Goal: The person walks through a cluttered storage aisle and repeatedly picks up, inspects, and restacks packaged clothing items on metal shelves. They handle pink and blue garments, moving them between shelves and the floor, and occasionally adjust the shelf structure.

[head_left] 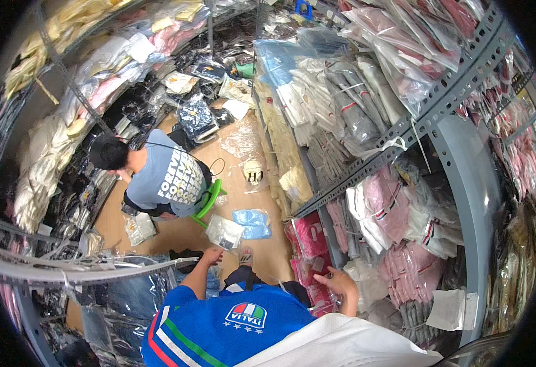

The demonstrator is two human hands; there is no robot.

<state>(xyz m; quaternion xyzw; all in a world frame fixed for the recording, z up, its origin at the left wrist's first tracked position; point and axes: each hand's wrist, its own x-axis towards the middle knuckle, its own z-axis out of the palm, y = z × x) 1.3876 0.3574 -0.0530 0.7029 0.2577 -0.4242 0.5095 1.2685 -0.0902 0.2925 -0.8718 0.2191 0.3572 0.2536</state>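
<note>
My left hand (pixel 211 255) hangs low with its fingers loosely bent and apart, and nothing shows in it. Just beyond its fingertips is a clear plastic bag with a folded white garment (pixel 224 231), which looks to lie on the floor. A bagged light-blue garment (pixel 251 224) lies to its right. My right hand (pixel 339 282) is held out with thumb and fingers apart, empty. It is nearest to pink-red packages (pixel 309 235) at the foot of the right shelf; whether it touches them I cannot tell.
A person in a light-blue shirt (pixel 173 171) sits on a green stool (pixel 209 202), facing left. Grey metal shelving (pixel 366 171) holds bagged clothes on the right. Left shelves hold piles of garments (pixel 50 165). Bagged dark clothes (pixel 197 116) cover the far floor.
</note>
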